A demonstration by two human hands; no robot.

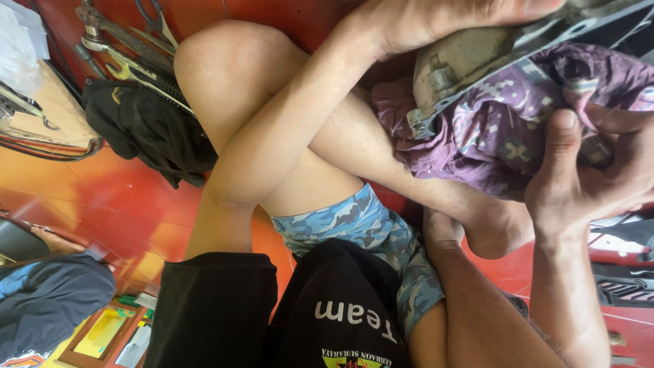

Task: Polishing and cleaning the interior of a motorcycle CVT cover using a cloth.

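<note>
My left hand [456, 19] reaches across my raised knee and presses on top of a dirty grey metal engine part [470, 65], fingers closed over its upper edge. My right hand [589, 170] comes up from the lower right and grips a purple patterned cloth [501, 133] that is bunched under and around the part, thumb pressed into the fabric. The part rests on the cloth above my lower leg and foot [494, 228]. The part's far end is cut off by the frame edge.
Wrenches and pliers [129, 51] lie on the red tiled floor [129, 204] at the upper left, beside a black cloth [150, 126]. A small wooden tray [102, 334] and a dark blue garment [48, 300] sit at the lower left. Black straps [623, 286] lie at the right.
</note>
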